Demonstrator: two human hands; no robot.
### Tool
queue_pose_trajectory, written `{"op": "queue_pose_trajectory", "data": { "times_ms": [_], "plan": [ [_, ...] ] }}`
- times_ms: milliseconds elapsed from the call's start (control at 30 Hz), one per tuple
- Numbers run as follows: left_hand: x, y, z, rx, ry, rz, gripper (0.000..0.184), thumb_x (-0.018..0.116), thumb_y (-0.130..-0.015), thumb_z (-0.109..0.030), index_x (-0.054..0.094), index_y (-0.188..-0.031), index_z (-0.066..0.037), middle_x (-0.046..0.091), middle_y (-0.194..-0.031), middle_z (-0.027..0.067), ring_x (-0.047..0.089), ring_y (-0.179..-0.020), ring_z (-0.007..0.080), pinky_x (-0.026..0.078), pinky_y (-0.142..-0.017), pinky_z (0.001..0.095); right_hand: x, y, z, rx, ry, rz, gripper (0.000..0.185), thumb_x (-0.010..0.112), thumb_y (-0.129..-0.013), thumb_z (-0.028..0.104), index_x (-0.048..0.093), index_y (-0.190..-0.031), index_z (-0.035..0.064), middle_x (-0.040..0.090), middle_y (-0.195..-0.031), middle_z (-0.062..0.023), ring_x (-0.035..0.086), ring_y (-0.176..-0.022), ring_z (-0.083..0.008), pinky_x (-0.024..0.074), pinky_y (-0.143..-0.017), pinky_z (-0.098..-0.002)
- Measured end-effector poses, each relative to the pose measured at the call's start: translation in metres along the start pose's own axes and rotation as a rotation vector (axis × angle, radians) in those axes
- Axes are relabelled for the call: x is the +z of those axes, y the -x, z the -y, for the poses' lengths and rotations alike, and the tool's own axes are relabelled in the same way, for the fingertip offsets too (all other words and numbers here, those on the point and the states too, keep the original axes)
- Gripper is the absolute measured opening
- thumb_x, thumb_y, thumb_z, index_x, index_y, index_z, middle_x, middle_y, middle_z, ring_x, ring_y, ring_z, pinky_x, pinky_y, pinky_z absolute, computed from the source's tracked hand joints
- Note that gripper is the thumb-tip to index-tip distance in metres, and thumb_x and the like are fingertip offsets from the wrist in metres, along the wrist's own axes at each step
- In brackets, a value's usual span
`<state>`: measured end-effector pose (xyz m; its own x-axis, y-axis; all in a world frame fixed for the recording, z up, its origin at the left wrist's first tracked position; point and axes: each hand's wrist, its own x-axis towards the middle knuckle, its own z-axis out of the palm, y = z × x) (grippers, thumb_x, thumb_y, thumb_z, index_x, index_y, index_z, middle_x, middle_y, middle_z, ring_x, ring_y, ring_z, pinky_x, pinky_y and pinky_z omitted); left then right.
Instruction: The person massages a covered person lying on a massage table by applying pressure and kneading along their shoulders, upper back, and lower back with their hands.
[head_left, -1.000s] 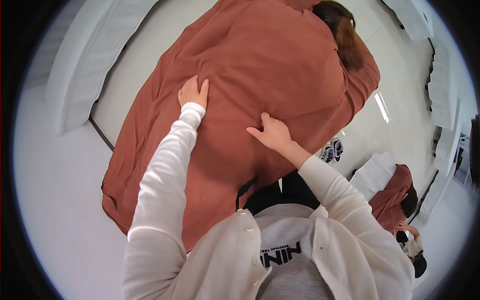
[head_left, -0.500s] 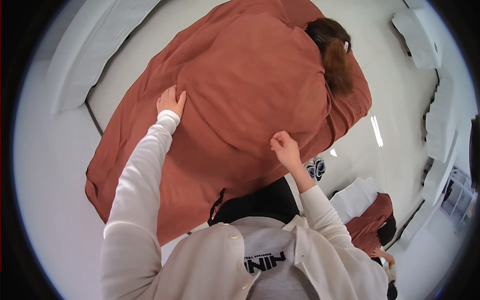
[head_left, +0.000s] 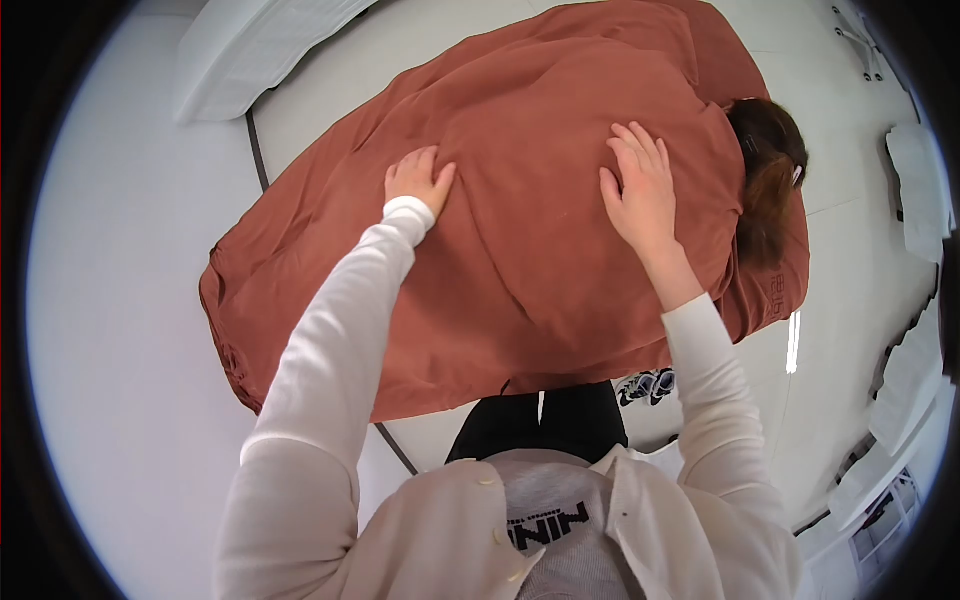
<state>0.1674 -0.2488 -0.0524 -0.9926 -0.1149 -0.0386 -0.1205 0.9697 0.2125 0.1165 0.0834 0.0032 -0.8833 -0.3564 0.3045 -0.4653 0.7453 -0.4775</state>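
Note:
A person lies face down in front of me, covered by a large rust-red cloth. Only the hair, tied back with a clip, shows at the right end. My left hand rests palm down on the cloth around the middle of the body, fingers slightly spread. Nearer the head, my right hand lies on the cloth over the upper back, its fingers stretched and the thumb apart. Folds run through the cloth between my hands. Neither hand grips anything.
White-covered beds or tables stand at the upper left and along the right side. A pair of shoes sits on the pale floor beside the covered bed. A white wall is on the left.
My right hand has moved from the cloth's near side up onto the upper back, its curled fingers now stretched out. My left hand stays on the cloth; the whole view has shifted.

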Motion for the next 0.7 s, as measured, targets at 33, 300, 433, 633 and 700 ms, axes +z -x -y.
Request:
{"op": "queue_pose_trajectory", "data": {
  "times_ms": [33,300,433,633,700],
  "plan": [
    [0.0,0.003,0.008,-0.002,0.007,0.002,0.047,0.053,-0.093,-0.041,0.056,-0.125,-0.007,0.059,-0.128,0.0143,0.051,-0.123,0.0304,0.033,-0.106,0.0449,0.001,0.002,-0.001,-0.001,0.005,0.005,0.033,0.062,-0.083,0.01,0.057,-0.115,0.0032,0.056,-0.133,-0.0104,0.042,-0.133,-0.0307,0.0321,-0.111,-0.0512],
    [0.02,0.031,-0.04,-0.279,-0.266,-0.209,0.052,0.053,-0.092,-0.041,0.055,-0.128,-0.004,0.055,-0.135,0.0108,0.045,-0.131,0.0256,0.03,-0.11,0.0527,0.006,0.007,0.009,0.013,0.197,0.063,0.041,0.059,-0.083,0.014,0.052,-0.123,0.0061,0.048,-0.141,-0.0079,0.039,-0.136,-0.0288,0.0298,-0.112,-0.0548],
    [0.013,0.012,-0.013,-0.103,-0.211,-0.014,0.052,0.046,-0.095,-0.041,0.052,-0.133,-0.006,0.052,-0.14,0.0074,0.041,-0.135,0.0229,0.027,-0.112,0.0517,0.009,0.003,0.009,0.017,0.227,0.077,0.04,0.058,-0.083,0.014,0.052,-0.122,0.0059,0.048,-0.141,-0.0074,0.039,-0.136,-0.0283,0.03,-0.112,-0.0543],
    [0.019,-0.019,0.031,0.041,0.14,0.157,0.048,0.049,-0.095,-0.038,0.053,-0.133,-0.01,0.054,-0.139,0.0081,0.045,-0.131,0.024,0.029,-0.111,0.0449,0.011,0.002,0.006,0.025,0.241,0.028,0.038,0.058,-0.082,0.014,0.053,-0.119,0.0061,0.05,-0.139,-0.0064,0.04,-0.135,-0.0277,0.0312,-0.111,-0.0535],
    [0.019,-0.016,0.032,0.066,0.22,0.135,0.046,0.05,-0.094,-0.037,0.055,-0.131,-0.009,0.055,-0.137,0.0082,0.047,-0.129,0.0246,0.03,-0.11,0.044,0.011,0.002,0.006,-0.008,0.216,0.035,0.039,0.059,-0.081,0.014,0.054,-0.119,0.0062,0.051,-0.138,-0.0065,0.04,-0.134,-0.0281,0.0316,-0.111,-0.0534]
  ]
}}
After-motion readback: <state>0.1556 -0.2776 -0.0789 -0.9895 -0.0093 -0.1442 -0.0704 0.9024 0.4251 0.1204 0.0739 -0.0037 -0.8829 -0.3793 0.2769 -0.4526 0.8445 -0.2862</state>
